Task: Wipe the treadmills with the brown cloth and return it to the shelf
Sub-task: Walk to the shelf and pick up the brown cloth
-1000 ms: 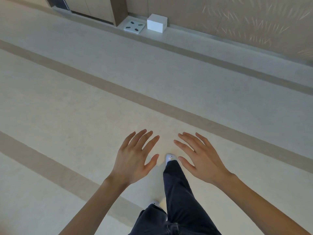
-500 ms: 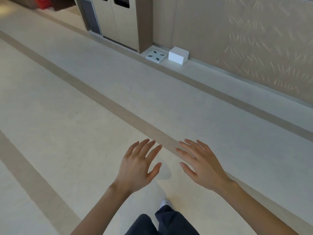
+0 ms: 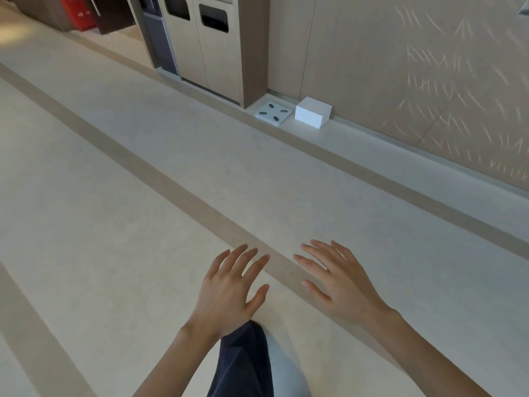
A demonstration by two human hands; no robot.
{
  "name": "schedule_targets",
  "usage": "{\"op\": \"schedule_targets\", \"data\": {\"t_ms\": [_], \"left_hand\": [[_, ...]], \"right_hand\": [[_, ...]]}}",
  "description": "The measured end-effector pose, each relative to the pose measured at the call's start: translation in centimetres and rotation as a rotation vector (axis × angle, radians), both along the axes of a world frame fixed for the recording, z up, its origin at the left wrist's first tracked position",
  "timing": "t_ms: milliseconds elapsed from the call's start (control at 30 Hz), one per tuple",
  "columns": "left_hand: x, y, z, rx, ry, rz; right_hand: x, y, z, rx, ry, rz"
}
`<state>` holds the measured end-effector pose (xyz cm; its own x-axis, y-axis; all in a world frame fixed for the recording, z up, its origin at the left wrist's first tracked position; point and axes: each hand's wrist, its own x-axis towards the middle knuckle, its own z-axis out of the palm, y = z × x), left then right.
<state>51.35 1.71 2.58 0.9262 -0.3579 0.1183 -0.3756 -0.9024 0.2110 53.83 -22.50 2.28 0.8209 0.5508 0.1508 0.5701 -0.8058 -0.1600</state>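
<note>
Both the left hand [image 3: 229, 290] and right hand [image 3: 335, 279] hang released and empty low in the frame over pale striped vinyl flooring [image 3: 114, 224], no brown cloth or treadmill visible, so the person seems in transit and must next find them.

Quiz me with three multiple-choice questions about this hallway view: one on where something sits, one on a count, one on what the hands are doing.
1. The white box sits: A) just right of the bathroom scale, by the wall; B) in a hand; C) mid-floor.
2. Dark pads on the scale: A) two; B) four; C) six.
3. The left hand and right hand are: A) gripping something; B) fists; C) open, empty.
Answers: 1 A, the box is beside the scale at the wall's foot; 2 B, four ovals show; 3 C, fingers spread, nothing held.
</note>
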Motion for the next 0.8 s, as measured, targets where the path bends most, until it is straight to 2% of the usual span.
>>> {"op": "schedule_targets", "data": {"t_ms": [200, 367, 667, 800], "left_hand": [[11.7, 6.5, 1.7, 0.01, -0.02, -0.02], [20.3, 10.6, 2.4, 0.005, -0.059, -0.032], [33.0, 12.0, -0.3, -0.002, -0.029, -0.001], [40.9, 11.2, 0.2, 0.003, -0.023, 0.032]], "right_hand": [[11.0, 6.0, 1.6, 0.126, -0.057, -0.054], [18.6, 9.5, 2.0, 0.106, -0.08, -0.043], [32.5, 11.3, 0.0, -0.011, -0.043, 0.028], [41.7, 10.6, 0.2, 0.035, -0.047, 0.076]]}}
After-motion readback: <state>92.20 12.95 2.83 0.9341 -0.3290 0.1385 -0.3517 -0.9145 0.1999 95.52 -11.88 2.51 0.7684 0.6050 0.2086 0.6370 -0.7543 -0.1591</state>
